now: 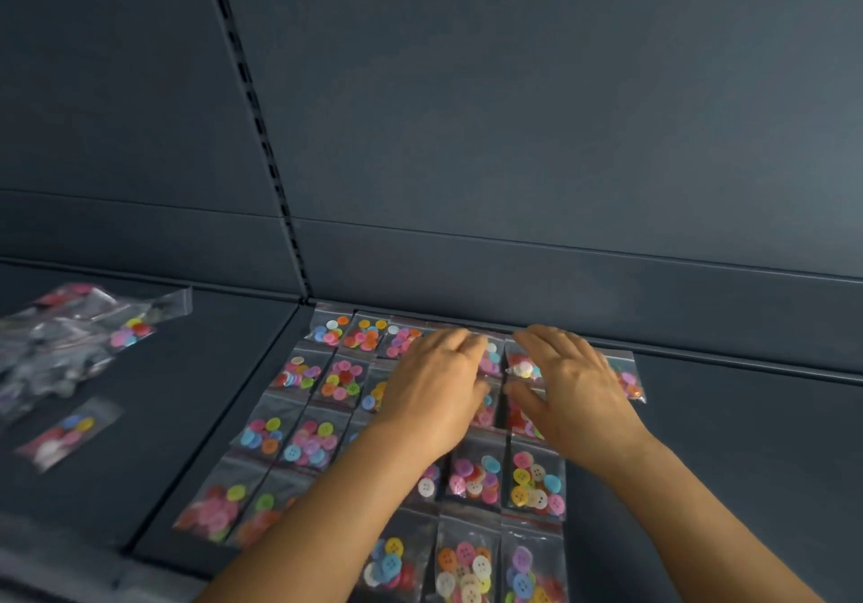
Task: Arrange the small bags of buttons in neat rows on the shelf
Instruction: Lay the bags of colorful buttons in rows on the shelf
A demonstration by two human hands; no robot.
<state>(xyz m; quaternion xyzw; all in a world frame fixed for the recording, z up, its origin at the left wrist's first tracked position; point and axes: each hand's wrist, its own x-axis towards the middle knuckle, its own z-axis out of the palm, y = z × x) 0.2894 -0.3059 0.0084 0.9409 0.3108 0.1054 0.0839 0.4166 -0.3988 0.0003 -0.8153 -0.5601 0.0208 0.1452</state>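
Hands lay flat over a grid of button bags on a dark shelf.

Both the left hand point(436, 392) and the right hand point(572, 387) rested palm-down with fingers relaxed and spread, side by side, gripping nothing, on the back rows of the bags of buttons point(308, 439). These were small clear zip pouches, each holding a cluster of round, bright four-hole buttons in pink, blue, yellow, orange and green, set edge to edge in straight rows. No writing was legible on them. A loose heap of bags point(70, 345) lay well apart to the left. The shelf point(747, 439) and its back panel point(513, 112) were matte dark grey, with a slotted upright point(261, 135).
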